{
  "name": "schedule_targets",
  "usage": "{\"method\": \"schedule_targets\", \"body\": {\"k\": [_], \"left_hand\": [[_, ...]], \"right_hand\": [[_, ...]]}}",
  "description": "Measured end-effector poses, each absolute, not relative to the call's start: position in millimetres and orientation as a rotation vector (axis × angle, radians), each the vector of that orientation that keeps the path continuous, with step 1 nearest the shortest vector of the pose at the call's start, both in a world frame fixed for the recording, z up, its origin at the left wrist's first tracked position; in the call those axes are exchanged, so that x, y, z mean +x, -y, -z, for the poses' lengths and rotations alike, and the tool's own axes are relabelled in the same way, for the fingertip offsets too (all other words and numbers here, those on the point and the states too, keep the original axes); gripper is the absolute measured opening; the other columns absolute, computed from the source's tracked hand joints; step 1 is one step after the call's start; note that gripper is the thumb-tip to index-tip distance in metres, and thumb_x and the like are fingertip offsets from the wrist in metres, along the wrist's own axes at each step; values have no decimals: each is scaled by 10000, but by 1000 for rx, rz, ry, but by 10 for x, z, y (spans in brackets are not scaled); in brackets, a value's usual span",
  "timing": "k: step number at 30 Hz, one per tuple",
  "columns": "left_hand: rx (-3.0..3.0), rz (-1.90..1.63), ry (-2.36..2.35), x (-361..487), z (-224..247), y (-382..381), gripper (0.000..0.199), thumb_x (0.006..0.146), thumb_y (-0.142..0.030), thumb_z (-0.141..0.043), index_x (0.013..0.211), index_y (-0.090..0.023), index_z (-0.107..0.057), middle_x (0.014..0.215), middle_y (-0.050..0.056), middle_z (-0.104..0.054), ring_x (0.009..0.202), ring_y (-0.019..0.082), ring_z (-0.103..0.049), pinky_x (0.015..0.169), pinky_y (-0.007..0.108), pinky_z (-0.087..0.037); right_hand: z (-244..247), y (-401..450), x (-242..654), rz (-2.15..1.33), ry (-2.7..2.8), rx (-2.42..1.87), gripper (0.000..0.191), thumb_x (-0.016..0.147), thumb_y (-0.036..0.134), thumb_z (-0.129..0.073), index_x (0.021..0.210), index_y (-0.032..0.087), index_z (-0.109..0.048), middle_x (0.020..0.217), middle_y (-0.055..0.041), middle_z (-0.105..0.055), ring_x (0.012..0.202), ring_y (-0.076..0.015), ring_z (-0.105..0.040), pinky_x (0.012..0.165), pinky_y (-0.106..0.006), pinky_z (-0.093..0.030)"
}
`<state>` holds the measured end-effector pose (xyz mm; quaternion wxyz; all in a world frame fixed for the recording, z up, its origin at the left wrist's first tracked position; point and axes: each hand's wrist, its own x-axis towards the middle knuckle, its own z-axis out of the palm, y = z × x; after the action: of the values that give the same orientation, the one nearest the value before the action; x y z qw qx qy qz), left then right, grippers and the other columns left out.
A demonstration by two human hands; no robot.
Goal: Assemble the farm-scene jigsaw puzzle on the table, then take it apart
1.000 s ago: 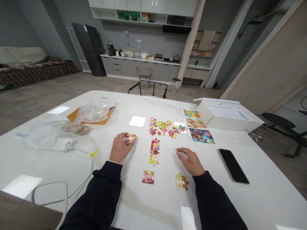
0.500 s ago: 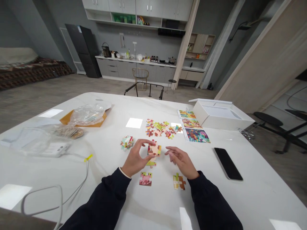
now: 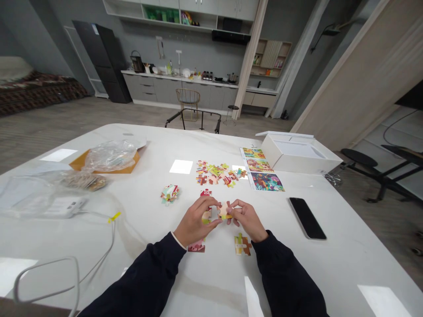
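1 piece (image 3: 224, 211) is edge-pinched by the right hand (image 3: 247, 218), likely to show its picture; left hand (image 3: 196, 221) grip unclear.

White table (image 3: 297, 273) holds a box (image 3: 299, 164), cards (image 3: 266, 181) just to its left, puzzle pieces (image 3: 213, 179) farther left, a bag (image 3: 31, 191) well left, a phone (image 3: 307, 218) in front of it

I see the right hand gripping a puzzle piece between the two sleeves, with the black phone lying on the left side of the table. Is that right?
Not quite: the black phone lies on the right side of the table, as the head view shows. The right hand does grip a puzzle piece.
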<state>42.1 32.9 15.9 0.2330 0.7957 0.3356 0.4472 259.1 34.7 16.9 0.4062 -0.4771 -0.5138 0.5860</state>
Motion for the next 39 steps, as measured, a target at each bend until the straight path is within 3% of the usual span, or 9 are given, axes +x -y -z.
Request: {"method": "schedule_targets", "body": {"k": [7,15,19,29,35,39], "left_hand": [[2225,-1266,-925,363,-164,-336,318,861,-198,-744,1145,-221,-602,1108,94,-683,1100,244,-655,968,419,-559],[2251,-1256,-947,345,-125,-339,432,860,-196,-746,1250,-224,-563,1201,112,-653,1206,258,-617,1025,443,-545],[2249,-1253,-952,348,-102,-331,511,848,-203,-763,1306,-232,-539,1299,127,-614,1281,273,-579,1072,461,-523],[2191,-1206,-957,339,-65,-327,476,887,-198,-715,1322,-233,-527,1233,105,-640,1092,234,-653,930,405,-584],[2123,-1073,-851,338,-50,-295,474,996,-186,-553,1454,-267,-462,1342,120,-604,1035,196,-645,921,400,-586],[2019,-1177,-902,386,-52,-292,592,905,-235,-714,1436,-253,-451,1417,141,-524,1108,220,-632,880,378,-607]], "right_hand": [[-140,-374,2610,-1479,1236,-1187,451,777,596,-762,865,172,-638,661,-53,-731,498,-161,-642,444,-228,-329],[-113,-378,2637,-1404,1257,-1276,468,735,586,-801,840,137,-717,715,-104,-763,488,-179,-672,368,-208,-303],[-118,-374,2633,-1395,1251,-1275,470,733,589,-802,822,137,-714,706,-101,-759,468,-171,-664,354,-201,-306],[-149,-368,2629,-1428,1260,-1241,497,772,620,-755,900,142,-709,715,-64,-723,488,-176,-678,362,-203,-325],[-149,-361,2623,-1438,1298,-1268,448,725,563,-823,824,144,-702,635,-28,-689,390,-90,-531,381,-202,-239],[-197,-339,2582,-1444,1228,-1289,481,706,601,-817,792,169,-623,648,-54,-728,335,-79,-475,366,-205,-177]]}}
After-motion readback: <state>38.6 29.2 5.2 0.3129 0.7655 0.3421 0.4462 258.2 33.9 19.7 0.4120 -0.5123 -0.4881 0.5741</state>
